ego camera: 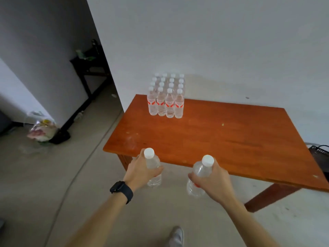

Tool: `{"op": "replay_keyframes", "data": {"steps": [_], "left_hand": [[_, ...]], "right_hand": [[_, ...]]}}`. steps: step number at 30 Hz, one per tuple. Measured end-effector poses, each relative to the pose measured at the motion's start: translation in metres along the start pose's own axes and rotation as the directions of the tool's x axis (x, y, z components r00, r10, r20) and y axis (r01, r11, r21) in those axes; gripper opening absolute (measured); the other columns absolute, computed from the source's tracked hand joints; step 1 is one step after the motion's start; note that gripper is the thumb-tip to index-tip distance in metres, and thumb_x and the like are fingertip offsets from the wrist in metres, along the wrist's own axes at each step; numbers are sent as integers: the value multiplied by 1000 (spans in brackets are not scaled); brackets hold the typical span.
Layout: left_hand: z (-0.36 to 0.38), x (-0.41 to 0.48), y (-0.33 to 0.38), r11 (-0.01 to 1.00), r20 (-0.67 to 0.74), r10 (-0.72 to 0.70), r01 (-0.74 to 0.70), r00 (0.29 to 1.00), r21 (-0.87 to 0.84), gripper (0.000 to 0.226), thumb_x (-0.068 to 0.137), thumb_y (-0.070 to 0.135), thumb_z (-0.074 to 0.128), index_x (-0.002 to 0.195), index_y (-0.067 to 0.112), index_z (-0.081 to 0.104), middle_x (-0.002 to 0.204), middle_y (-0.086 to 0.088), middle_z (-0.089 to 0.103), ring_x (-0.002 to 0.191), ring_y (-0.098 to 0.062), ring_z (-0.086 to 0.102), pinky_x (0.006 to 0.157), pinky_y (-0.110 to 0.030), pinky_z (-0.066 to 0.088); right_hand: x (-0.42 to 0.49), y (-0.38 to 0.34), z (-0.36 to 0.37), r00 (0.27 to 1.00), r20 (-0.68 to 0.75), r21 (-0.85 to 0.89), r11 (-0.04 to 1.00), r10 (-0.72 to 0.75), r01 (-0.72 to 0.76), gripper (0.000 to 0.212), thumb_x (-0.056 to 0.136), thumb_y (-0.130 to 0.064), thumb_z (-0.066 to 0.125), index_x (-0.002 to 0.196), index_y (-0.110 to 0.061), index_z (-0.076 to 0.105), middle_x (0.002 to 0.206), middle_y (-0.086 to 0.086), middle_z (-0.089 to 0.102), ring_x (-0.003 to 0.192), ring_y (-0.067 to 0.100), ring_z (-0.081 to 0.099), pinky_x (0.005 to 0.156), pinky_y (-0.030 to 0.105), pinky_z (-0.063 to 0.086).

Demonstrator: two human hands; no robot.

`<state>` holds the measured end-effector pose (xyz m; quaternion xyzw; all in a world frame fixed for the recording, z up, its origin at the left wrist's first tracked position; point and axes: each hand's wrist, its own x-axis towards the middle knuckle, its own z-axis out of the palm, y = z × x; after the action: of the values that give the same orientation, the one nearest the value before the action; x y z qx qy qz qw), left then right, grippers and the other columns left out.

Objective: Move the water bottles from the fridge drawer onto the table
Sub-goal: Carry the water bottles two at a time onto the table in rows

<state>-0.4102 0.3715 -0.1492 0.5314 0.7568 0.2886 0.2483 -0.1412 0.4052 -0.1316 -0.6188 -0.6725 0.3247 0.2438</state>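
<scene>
My left hand (pixel 140 171) grips a clear water bottle (pixel 152 166) with a white cap, held upright just before the near edge of the orange-brown wooden table (pixel 222 139). A second water bottle (pixel 200 175), tilted slightly, is gripped by my right hand (pixel 212 177) at the same edge. Both bottles are in the air, below the tabletop's level in the picture. Several more bottles (pixel 165 97) with red labels stand in a tight block at the table's far left corner, against the wall.
A white wall runs behind the table. A dark device (pixel 320 157) with a cable sits low to the table's right. On the floor at left lie a plastic bag (pixel 42 131) and a dark stand's base (pixel 60 136). My foot (pixel 176 236) shows at the bottom.
</scene>
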Motion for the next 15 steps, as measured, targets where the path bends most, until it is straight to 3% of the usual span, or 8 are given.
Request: {"op": "replay_keyframes", "data": {"steps": [4, 9, 15], "left_hand": [[-12, 62, -5, 999, 14, -40, 40, 999, -29, 62, 66, 68, 75, 112, 43, 43, 103, 20, 60, 97, -8, 62, 82, -31, 55], [-19, 139, -4, 993, 41, -112, 113, 993, -23, 69, 76, 53, 81, 129, 29, 44, 115, 7, 62, 108, -17, 62, 93, -42, 57], [-10, 230, -15, 986, 85, -152, 157, 985, -57, 66, 78, 42, 82, 130, 26, 44, 113, 4, 64, 106, -21, 65, 92, -42, 58]], "right_hand": [[70, -17, 28, 998, 59, 14, 999, 35, -36, 53, 56, -67, 72, 92, -39, 46, 79, -16, 64, 69, 2, 63, 55, 20, 45], [145, -34, 59, 993, 102, 37, 998, 52, -56, 48, 59, -65, 67, 90, -37, 45, 76, -14, 65, 64, 0, 65, 50, 14, 45], [226, -46, 98, 990, 132, -35, 998, 49, -44, 59, 63, -64, 75, 105, -39, 42, 86, -20, 58, 73, 2, 64, 54, 13, 46]]}}
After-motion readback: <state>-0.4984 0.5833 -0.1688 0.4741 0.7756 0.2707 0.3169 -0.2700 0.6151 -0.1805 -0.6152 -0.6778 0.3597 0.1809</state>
